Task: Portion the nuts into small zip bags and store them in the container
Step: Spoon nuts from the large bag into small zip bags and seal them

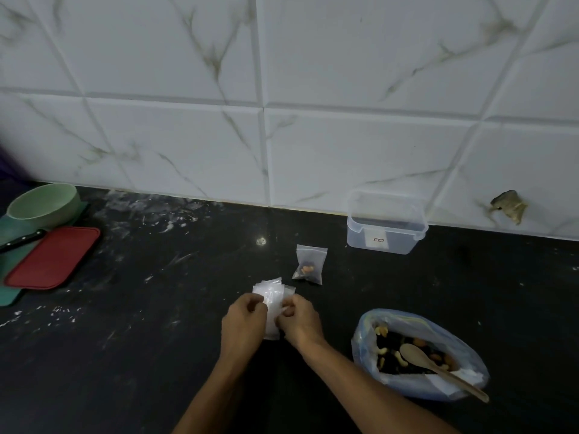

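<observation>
A: State of both hands?
B: Left hand (242,317) and right hand (299,316) pinch a stack of empty zip bags (272,297) between them, fingers curled, over the table (156,339).
A: Nuts?
B: In the open sack (416,355) right of the right hand, spoon (438,368) inside. Filled bag (309,264) lies just beyond the hands; container (387,225) stands behind it by the wall.

A black counter (156,355) is smeared with white streaks, backed by white wall tiles (344,57) veined grey-brown. A pale green bowl (44,202), red lid (53,256) and clear tub (387,228) are seen too.
</observation>
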